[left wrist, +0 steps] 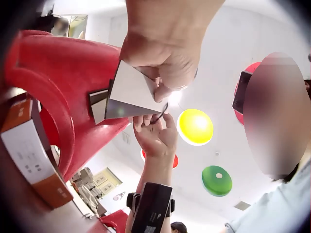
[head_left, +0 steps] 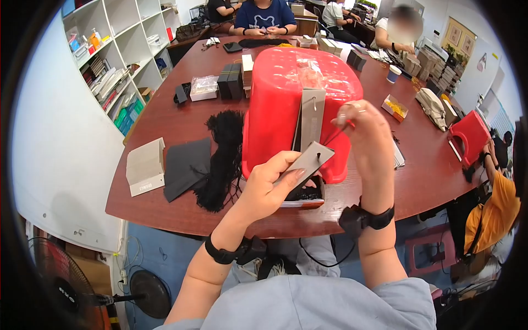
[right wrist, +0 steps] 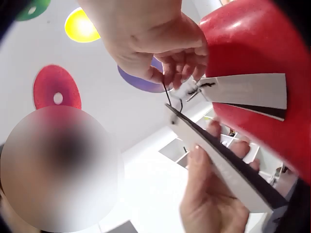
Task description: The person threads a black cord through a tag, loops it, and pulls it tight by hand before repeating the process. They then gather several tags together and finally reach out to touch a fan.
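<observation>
My left hand [head_left: 267,187] grips a folded grey card [head_left: 302,165], thumb on its face and fingers behind. A dark cord [right wrist: 168,94] comes out at the card's upper end, by a small hole. Above that end my right hand [head_left: 366,124] pinches the cord between thumb and fingertips, drawn up from the card. Right behind stands a red plastic stool [head_left: 275,104]. On its front another grey card [head_left: 313,113] hangs from a hook-like piece. Under the held card sits an open box [head_left: 319,201] with black cords inside.
Left of the stool lie a bundle of black cords [head_left: 223,165], dark card sheets [head_left: 187,165] and a beige folded card [head_left: 146,165]. Stacks of dark boxes [head_left: 231,80] stand farther back. A paper cup [head_left: 394,73] and a small box [head_left: 395,108] are at right. Other people sit around the table.
</observation>
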Available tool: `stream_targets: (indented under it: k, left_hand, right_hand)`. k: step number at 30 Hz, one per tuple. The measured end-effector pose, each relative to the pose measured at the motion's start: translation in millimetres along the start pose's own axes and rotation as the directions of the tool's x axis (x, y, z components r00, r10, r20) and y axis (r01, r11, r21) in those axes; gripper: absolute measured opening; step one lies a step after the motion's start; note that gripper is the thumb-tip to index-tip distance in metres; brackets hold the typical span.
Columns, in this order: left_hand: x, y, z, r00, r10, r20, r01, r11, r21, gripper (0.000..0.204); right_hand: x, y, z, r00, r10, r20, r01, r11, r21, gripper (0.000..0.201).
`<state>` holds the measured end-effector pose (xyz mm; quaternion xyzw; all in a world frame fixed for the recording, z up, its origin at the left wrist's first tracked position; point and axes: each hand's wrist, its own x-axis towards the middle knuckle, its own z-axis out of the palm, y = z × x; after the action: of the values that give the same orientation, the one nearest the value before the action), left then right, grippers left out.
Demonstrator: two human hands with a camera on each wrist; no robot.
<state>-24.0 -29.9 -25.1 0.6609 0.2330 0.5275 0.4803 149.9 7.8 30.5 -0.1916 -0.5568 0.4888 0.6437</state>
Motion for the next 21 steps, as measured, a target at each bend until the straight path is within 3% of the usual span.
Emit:
stream_targets:
  k: [1, 2, 3, 4, 5, 6, 8, 9, 10, 12, 13, 14, 16, 18, 20, 21]
  left_hand:
    - [-1.9, 1.9, -0.5, 0.998, -0.059, 0.034, 0.062, 0.994, -0.084, 0.019]
    - [-3.6, 4.1, -0.1, 0.991, -0.115, 0.073, 0.126, 0.978, -0.165, 0.019]
    - [-5.1, 6.8, 1.2, 0.984, -0.157, 0.079, 0.167, 0.974, -0.155, 0.018]
    - [-6.7, 10.3, 2.6, 0.984, -0.161, 0.08, 0.171, 0.973, -0.155, 0.018]
    - [-8.6, 14.1, 4.0, 0.974, -0.21, 0.082, 0.223, 0.954, -0.203, 0.018]
    - [-10.2, 17.7, 5.1, 0.962, -0.258, 0.086, 0.272, 0.929, -0.249, 0.018]
    - [-12.8, 24.9, 5.7, 0.952, -0.297, 0.079, 0.307, 0.907, -0.289, 0.019]
    - [-13.9, 27.2, 5.6, 0.94, -0.334, 0.074, 0.339, 0.881, -0.329, 0.021]
    - [-14.7, 28.3, 5.5, 0.94, -0.335, 0.072, 0.339, 0.882, -0.328, 0.021]
    - [-16.7, 29.6, 6.2, 0.919, -0.389, 0.069, 0.39, 0.865, -0.316, 0.02]
    - [-17.9, 30.5, 7.7, 0.917, -0.392, 0.069, 0.393, 0.864, -0.316, 0.02]
    - [-18.9, 31.6, 9.8, 0.926, -0.368, 0.09, 0.377, 0.879, -0.29, 0.02]
    - [-19.9, 32.1, 12.3, 0.931, -0.347, 0.115, 0.365, 0.892, -0.266, 0.02]
    - [-20.8, 32.0, 12.9, 0.917, -0.379, 0.123, 0.398, 0.886, -0.237, 0.019]
    - [-22.5, 36.7, 13.9, 0.915, -0.385, 0.119, 0.402, 0.89, -0.215, 0.019]
    - [-23.5, 38.2, 14.0, 0.915, -0.386, 0.114, 0.402, 0.895, -0.192, 0.019]
  right_hand:
    - [-1.2, -5.3, -6.4, 0.996, 0.009, 0.088, -0.03, 0.969, 0.246, 0.014]
    - [-2.0, -6.5, -11.9, 0.996, 0.014, 0.083, -0.034, 0.969, 0.247, 0.014]
    - [-2.3, -7.5, -16.3, 0.965, -0.015, 0.261, -0.137, 0.821, 0.554, 0.014]
    - [-2.8, -7.7, -18.5, 0.906, -0.109, 0.409, -0.278, 0.576, 0.769, 0.015]
    - [-9.8, -8.0, -18.0, 0.946, -0.061, 0.318, -0.214, 0.621, 0.754, 0.018]
    - [-14.6, -9.4, -15.2, 0.947, -0.06, 0.317, -0.214, 0.62, 0.755, 0.018]
    - [-21.9, -11.6, -6.7, 0.953, -0.106, 0.284, -0.01, 0.925, 0.38, 0.024]
    - [-26.2, -6.3, -4.9, 0.961, -0.115, 0.252, 0.075, 0.984, 0.161, 0.031]
    - [-30.8, -7.1, -3.0, 0.961, -0.114, 0.253, 0.074, 0.984, 0.162, 0.031]
    - [-38.7, -14.2, 3.4, 0.935, 0.025, 0.353, 0.047, 0.98, -0.194, 0.037]
    - [-41.7, -15.4, 3.5, 0.944, 0.095, 0.315, 0.023, 0.936, -0.351, 0.041]
    - [-42.6, -10.9, 0.5, 0.945, 0.097, 0.312, 0.02, 0.936, -0.351, 0.041]
    - [-43.7, 0.4, -4.6, 0.943, -0.041, 0.33, 0.125, 0.963, -0.238, 0.037]
    - [-45.0, -3.3, -8.0, 0.96, -0.02, 0.278, 0.075, 0.979, -0.19, 0.031]
    - [-38.6, -3.7, -20.1, 0.991, -0.048, 0.128, 0.034, 0.993, 0.11, 0.023]
    - [-34.5, -4.6, -29.3, 0.998, -0.059, 0.028, 0.054, 0.988, 0.148, 0.019]
